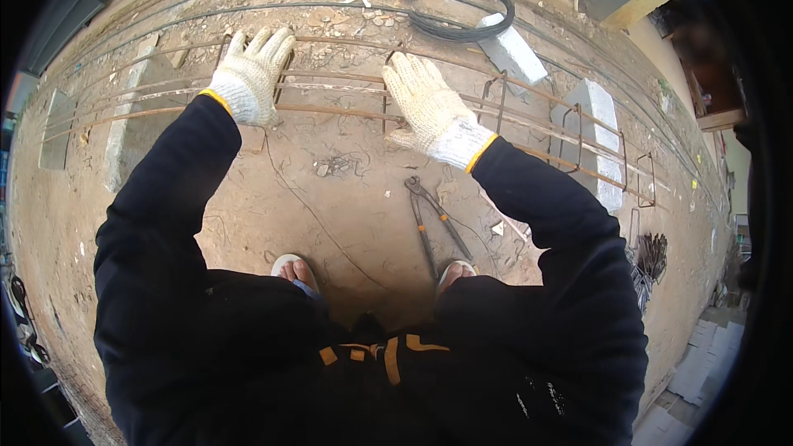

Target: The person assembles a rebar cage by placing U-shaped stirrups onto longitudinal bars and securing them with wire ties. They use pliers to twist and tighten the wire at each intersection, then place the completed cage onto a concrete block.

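Note:
A long frame of rusty steel bars [330, 109] with wire stirrups [502, 99] stretches from left to right in front of me. My left hand [254, 74], in a cream knit glove, rests palm down on the bars beside a stirrup, fingers stretched and apart. Farther right, my right hand [429, 103] wears the same kind of glove. It lies across the bars near another stirrup, fingers extended and thumb pointing left. Neither hand is wrapped round anything that I can see. A pair of pincers [415, 188] with black and orange handles lies on the ground between my feet and the frame.
Concrete blocks [599, 144] stand under the frame's right end, with more blocks [132, 116] at the left. Beyond it, a coil of black wire [462, 35] leans over a pale block [514, 58]. Long bars run behind. At right lies a bundle of dark metal pieces [651, 256].

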{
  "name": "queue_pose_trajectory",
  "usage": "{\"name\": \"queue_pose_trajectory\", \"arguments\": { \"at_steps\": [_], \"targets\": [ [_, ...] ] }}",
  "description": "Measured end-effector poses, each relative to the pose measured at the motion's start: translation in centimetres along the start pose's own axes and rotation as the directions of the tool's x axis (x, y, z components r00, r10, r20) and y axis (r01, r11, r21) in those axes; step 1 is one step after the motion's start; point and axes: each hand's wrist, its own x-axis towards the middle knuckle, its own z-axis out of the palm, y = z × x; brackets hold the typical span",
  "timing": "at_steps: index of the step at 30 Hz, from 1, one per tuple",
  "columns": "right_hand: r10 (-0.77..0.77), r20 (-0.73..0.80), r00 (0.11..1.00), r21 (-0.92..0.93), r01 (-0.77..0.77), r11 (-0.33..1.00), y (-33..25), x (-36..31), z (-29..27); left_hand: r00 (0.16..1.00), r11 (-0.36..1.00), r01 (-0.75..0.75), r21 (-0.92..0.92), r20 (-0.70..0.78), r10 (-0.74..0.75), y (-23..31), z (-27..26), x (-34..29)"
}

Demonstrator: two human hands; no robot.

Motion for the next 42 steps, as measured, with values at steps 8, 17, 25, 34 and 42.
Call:
{"name": "queue_pose_trajectory", "arguments": {
  "at_steps": [8,17,25,34,42],
  "targets": [
    [-0.160,-0.147,0.976,0.349,0.202,0.915,2.5,-4.1,-5.2,0.990,0.992,0.117,-0.048,-0.077,-0.121,-2.5,2.9,-0.5],
    [0.541,0.733,0.412,-0.210,-0.620,0.756,6.9,-22.8,8.8,0.949,0.973,-0.097,-0.209,-0.313,0.027,0.4,0.3,0.1],
    [0.250,0.794,0.554,-0.100,-0.287,0.953,4.0,-17.9,5.0,0.827,0.814,-0.468,-0.345,-0.495,0.266,8.5,-1.4,3.5],
    [0.099,0.193,0.976,0.599,-0.197,0.776,6.2,-4.2,-11.2,0.895,0.879,-0.384,-0.284,-0.347,0.280,8.4,-2.0,4.3],
    [0.132,0.308,0.942,0.389,-0.251,0.887,8.1,-1.4,-7.4,0.911,0.886,-0.359,-0.295,-0.316,0.264,8.0,-2.0,4.9]
  ]
}}
